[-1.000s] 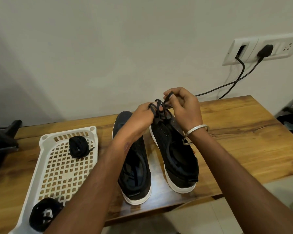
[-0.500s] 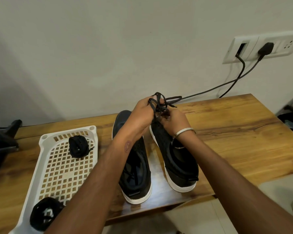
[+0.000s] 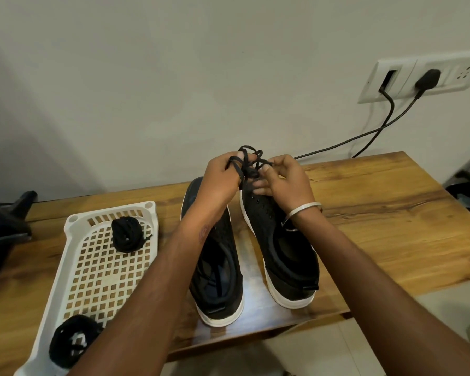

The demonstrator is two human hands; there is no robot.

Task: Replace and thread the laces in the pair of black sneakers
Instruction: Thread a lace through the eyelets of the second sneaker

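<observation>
Tray: a white lattice tray (image 3: 92, 272) lay on the left part of the wooden table (image 3: 391, 226).
Bundles: one coiled black lace bundle (image 3: 126, 234) sat at the tray's far end, a second bundle (image 3: 73, 340) at its near end.
Left sneaker: a black sneaker with a white sole (image 3: 217, 283) stood just right of the tray, toe toward the wall, partly under the left forearm.
Left hand: the left hand (image 3: 219, 180) was raised above the shoes' toes, fingers curled round loops of a black lace (image 3: 248, 165).
Lace: it hung in loose loops between both hands, running down to the right shoe's front.
Right hand: the right hand (image 3: 285, 180) pinched the lace between thumb and forefinger, its other fingers bent; a metal bangle (image 3: 304, 210) circled the wrist.
Right sneaker: the second sneaker (image 3: 280, 253) stood beside the first, apart from it, its eyelets showing bare.
Wall: a socket plate (image 3: 418, 77) held a black plug (image 3: 426, 78), with cables dropping behind the table.
</observation>
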